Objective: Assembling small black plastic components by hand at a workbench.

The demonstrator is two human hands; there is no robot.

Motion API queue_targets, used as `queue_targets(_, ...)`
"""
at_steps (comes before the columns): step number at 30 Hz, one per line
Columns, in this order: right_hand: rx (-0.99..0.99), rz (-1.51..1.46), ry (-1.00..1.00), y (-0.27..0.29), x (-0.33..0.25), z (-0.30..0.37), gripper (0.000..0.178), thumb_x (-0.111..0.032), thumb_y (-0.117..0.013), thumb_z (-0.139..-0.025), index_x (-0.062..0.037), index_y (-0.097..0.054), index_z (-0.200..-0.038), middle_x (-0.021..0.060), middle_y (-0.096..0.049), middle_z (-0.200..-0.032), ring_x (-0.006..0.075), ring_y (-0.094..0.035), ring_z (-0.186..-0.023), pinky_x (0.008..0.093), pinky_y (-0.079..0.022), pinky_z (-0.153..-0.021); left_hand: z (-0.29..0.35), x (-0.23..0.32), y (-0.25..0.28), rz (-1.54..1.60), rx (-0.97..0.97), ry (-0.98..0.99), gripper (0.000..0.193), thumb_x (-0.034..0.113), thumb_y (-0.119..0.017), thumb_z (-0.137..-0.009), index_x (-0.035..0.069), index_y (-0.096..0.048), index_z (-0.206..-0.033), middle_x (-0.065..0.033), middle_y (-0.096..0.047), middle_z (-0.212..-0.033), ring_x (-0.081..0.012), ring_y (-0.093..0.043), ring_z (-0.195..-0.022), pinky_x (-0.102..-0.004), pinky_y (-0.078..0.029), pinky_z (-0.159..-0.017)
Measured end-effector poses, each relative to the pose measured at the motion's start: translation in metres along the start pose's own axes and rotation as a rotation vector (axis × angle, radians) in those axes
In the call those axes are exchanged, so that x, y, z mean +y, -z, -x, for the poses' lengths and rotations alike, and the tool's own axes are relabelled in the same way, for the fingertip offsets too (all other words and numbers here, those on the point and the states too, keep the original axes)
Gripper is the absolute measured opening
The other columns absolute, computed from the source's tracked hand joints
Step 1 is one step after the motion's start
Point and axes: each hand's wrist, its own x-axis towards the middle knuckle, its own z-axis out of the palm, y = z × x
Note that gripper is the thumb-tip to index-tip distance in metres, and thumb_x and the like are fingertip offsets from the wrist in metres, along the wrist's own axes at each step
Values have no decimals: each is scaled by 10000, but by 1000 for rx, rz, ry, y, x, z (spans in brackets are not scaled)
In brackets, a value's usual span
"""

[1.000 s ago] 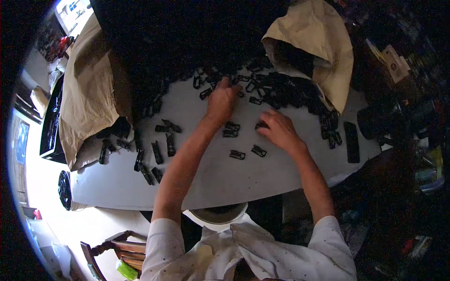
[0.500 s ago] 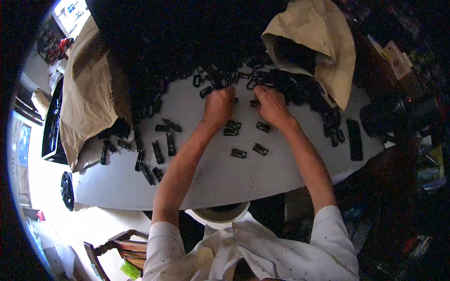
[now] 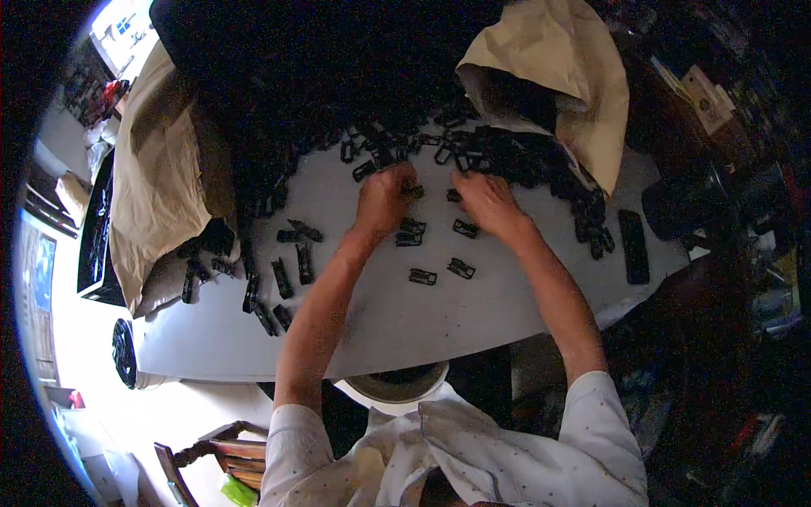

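Observation:
My left hand (image 3: pixel 386 201) is closed over the table, palm down, with a small black plastic clip-like piece (image 3: pixel 414 193) showing at its thumb side. Opposite it, my right hand (image 3: pixel 490 203) has its fingers pinched together at another small black piece (image 3: pixel 454 195). The fingertips of both hands are partly hidden. Between my forearms lie several loose pieces of the same kind, among them two nearer ones (image 3: pixel 422 276) (image 3: pixel 460 268). Just beyond my hands spreads a dark heap of black pieces (image 3: pixel 490 148).
The white table (image 3: pixel 380 338) has a curved near edge. A brown paper bag (image 3: pixel 160 186) stands left and another (image 3: pixel 591 101) lies open at the far right. More black pieces (image 3: pixel 281 279) are scattered left. A flat black oblong (image 3: pixel 634 247) lies right. A wooden chair (image 3: pixel 236 460) stands lower left.
Both hands have drawn back slightly from the heap toward me, and the small pieces at their fingers have come along. The loose pieces between my forearms lie as before.

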Motion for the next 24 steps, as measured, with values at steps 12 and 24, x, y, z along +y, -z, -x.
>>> queue_targets(12, 323, -313, -84, 9, 56, 52, 230, -105, -659, -719, -29, -542, -902, 131, -593, -876, 298, -592, -835, 380, -459, -695, 31, 4, 49, 139, 120, 121, 252, -80, -603, -698, 44, -626, -916, -110, -608, -859, -185, -577, -760, -312, -472, -639)
queue_targets(24, 205, -134, -148, -12, 33, 87, 262, -93, -644, -735, 0, -546, -959, 156, -578, -926, 312, -568, -831, 374, -448, -716, 105, 54, 72, 174, 151, 220, 131, 67, -606, -755, 65, -655, -876, -55, -633, -756, -117, -545, -602, -254, -444, -552)
